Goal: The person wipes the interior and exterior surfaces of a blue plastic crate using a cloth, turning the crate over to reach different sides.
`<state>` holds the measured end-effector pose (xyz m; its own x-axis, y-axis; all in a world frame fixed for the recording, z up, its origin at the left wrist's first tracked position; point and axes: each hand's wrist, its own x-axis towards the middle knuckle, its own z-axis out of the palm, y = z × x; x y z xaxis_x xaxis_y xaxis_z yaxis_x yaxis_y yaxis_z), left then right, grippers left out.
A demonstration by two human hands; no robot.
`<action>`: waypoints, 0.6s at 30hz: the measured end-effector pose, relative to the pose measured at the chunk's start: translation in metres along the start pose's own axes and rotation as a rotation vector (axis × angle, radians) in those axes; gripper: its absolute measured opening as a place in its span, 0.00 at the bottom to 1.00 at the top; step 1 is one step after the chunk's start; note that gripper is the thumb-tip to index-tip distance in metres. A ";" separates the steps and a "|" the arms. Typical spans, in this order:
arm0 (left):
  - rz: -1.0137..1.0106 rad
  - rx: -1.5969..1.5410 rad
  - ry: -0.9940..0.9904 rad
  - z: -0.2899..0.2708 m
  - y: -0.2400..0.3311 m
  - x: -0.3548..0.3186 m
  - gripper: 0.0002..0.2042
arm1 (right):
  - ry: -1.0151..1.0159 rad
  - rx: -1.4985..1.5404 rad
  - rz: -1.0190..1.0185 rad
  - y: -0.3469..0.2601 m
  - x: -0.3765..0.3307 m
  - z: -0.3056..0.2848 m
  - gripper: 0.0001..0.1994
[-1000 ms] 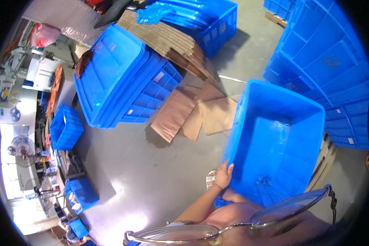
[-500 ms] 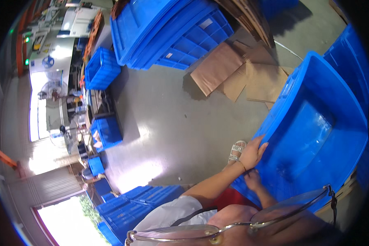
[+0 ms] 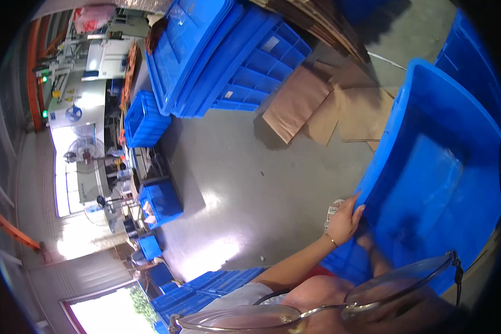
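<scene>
A large blue plastic bin (image 3: 423, 183) stands at the right, its open mouth turned toward me. Its inside shows a shiny patch on the bottom and no contents that I can make out. My left hand (image 3: 345, 220), with a thin bracelet at the wrist, is closed over the bin's left rim, fingers on the edge. Just right of it, my right hand (image 3: 366, 239) is in shadow against the bin's near side. Its fingers are dark and partly hidden behind the left hand, so its grip is unclear.
Flattened brown cardboard (image 3: 300, 103) lies on the floor ahead. Behind it stand stacked blue bins (image 3: 206, 61). Smaller blue crates (image 3: 147, 119) line a workbench at left, near a fan (image 3: 86, 153). More blue bins (image 3: 206, 284) stand at lower left. A sandalled foot (image 3: 331, 214) shows beside my left hand.
My view has turned a little, so the background sits lower and further right. My right hand has moved right, further over the bin's inside. The left hand keeps its hold on the rim.
</scene>
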<state>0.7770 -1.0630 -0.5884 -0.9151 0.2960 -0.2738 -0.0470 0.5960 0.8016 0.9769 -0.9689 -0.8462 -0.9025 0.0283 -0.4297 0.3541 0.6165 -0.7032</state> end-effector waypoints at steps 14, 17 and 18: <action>-0.040 0.014 -0.025 0.010 0.001 0.004 0.21 | -0.387 -0.085 -0.012 -0.140 -0.047 -0.054 0.18; -0.086 0.077 -0.038 0.014 0.000 0.005 0.21 | -0.247 -0.060 0.144 -0.176 -0.050 -0.032 0.19; -0.112 0.123 -0.009 0.002 -0.005 0.003 0.22 | -0.208 0.122 0.152 -0.206 -0.057 -0.100 0.18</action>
<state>0.7755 -1.0633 -0.5944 -0.9031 0.2290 -0.3634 -0.0988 0.7126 0.6946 0.9305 -1.0184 -0.6202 -0.7714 -0.0564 -0.6338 0.5199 0.5184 -0.6789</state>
